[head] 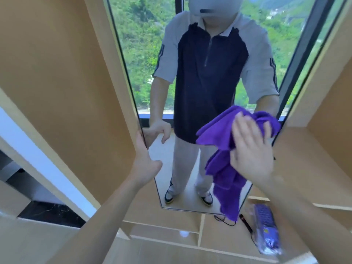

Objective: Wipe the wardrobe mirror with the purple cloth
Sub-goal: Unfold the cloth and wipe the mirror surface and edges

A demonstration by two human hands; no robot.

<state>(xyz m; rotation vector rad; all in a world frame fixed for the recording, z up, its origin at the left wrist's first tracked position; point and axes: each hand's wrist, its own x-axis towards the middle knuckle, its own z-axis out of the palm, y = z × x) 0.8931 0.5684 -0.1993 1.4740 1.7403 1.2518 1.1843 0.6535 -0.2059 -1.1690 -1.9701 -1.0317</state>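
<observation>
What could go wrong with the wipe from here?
The purple cloth is bunched, with a long tail hanging below the right hand; only part likely meets the glass, so streaks may remain. The left hand grips the edge of the wardrobe mirror; its fingers may smudge the glass there, and hard pressing could swing the panel.

My right hand (pixel 251 147) covers the middle of the purple cloth (pixel 224 168), so I cannot see how the cloth meets the mirror (pixel 181 159) there. My left hand's fingertips (pixel 140 137) disappear behind the mirror's left edge. The mirror's top is cut off by the frame. A blurred purple packet (pixel 266 229) lies below; its label is unreadable.
</observation>
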